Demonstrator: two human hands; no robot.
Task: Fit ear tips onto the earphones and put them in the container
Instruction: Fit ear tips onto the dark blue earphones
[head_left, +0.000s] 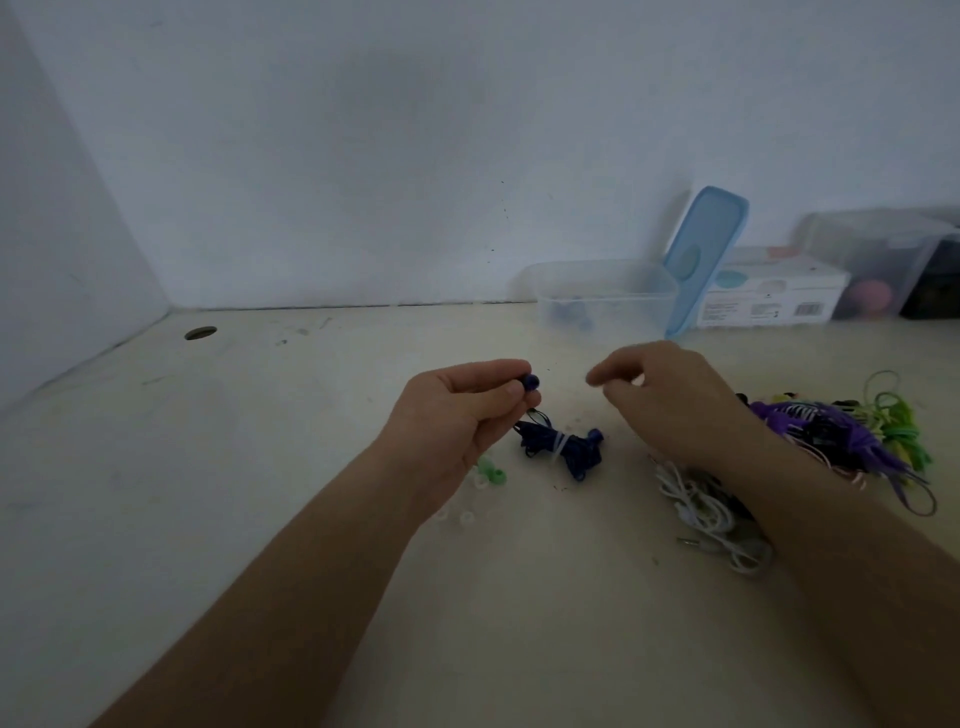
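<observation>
**Left hand** (462, 410): thumb and fingers were curled round one blue earbud (531, 383), held just above the table (260, 467). Whether a tip sat on it could not be told.

**Right hand** (670, 400): near the earbud but apart from it, and blurred. The fingers were loosely curled, with thumb and forefinger close together. Whether they pinched a tip could not be told.

**Bundle** (563, 449): blue cord tied with a pale band, lying on the table just below the left hand. A short run of cord led up to the held earbud.

**Tips** (488, 470): green and clear, loose on the table beside the left wrist and partly hidden by it.

**Container** (605, 296): clear and open, at the back by the wall, well apart from both hands. Something blue lay inside. The lid (706, 260) leaned beside it.

**Pile** (841, 431): coloured earphones, to the right of the right hand.

**White cords** (711, 514): lay partly under the right forearm.

**Hazards, as judged:**
- A small, soft tip could slip from a pinch and be lost among the others.
- A tip pushed on crooked would likely seat halfway and drop off in the container.
- With so little slack, raising the earbud could drag the bundle.
- The left wrist could scatter the tips.
- The right forearm could snag the white cords.
</observation>
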